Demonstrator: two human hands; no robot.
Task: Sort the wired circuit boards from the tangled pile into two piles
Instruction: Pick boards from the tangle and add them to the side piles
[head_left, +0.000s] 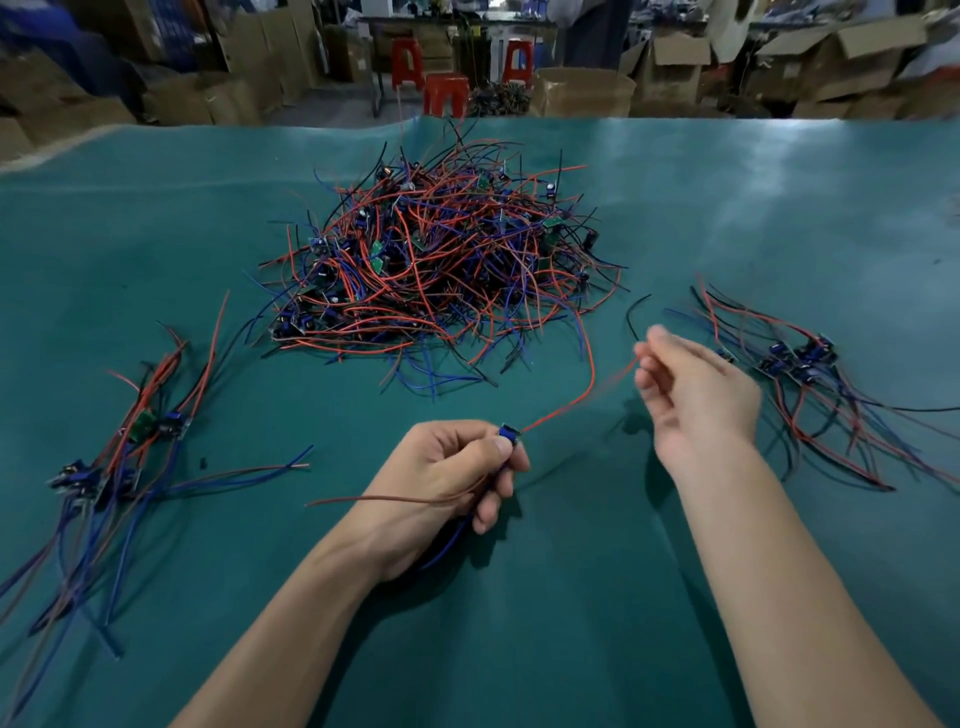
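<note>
head view: left hand (457, 467) curled round a small board (509, 434), gripping it above the worktop (597, 597) near the middle of the near edge; blue and brown leads trailing out below the fist. right hand (696, 395) blurred, fingers bent, apparently pinching the red wire (571, 410) running from the board, though too smeared to be sure. same red wire looping back up toward the tangle (441, 260), which sits at the centre toward the far edge. left pile (119, 452) by the left edge, right pile (800, 364) by the right edge, both well apart from the tangle. most boards not yet sorted.

risk, judged: red wire possibly snagged in the tangle, so a hard pull likely to drag neighbours out and scatter them, or to strain the solder joint at the board. loose leads from the held board liable to catch on the right pile when set down, mixing the piles. thin wire, easy to slip from a light pinch.
</note>
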